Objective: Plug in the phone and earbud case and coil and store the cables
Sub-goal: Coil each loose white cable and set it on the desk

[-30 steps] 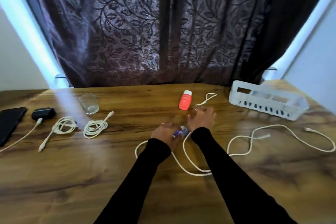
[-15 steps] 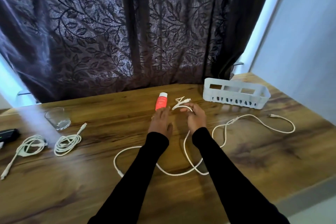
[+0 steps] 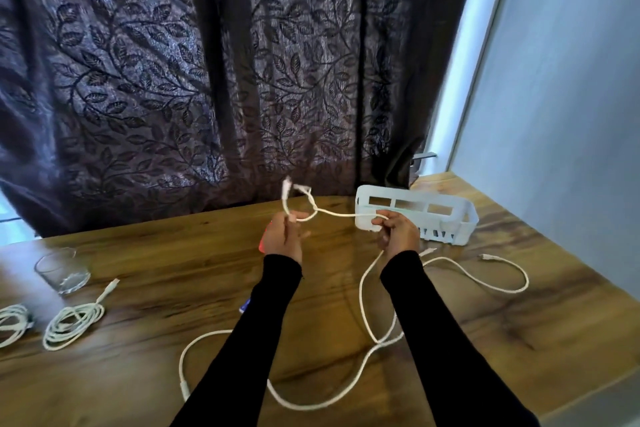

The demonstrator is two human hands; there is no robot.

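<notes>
Your left hand (image 3: 284, 236) pinches the plug end of a white cable (image 3: 362, 291), lifted above the wooden table (image 3: 173, 270). Your right hand (image 3: 396, 230) grips the same cable further along, in front of the white basket (image 3: 446, 215). The slack trails onto the table. Two coiled cables (image 3: 72, 322) lie far left beside a glass (image 3: 62, 269).

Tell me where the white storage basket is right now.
In the head view the white basket stands on the wooden table at the far right, by the curtain, just behind the right hand holding the cable.

Home rm: curtain (image 3: 214, 80), wood table (image 3: 173, 288).
</notes>
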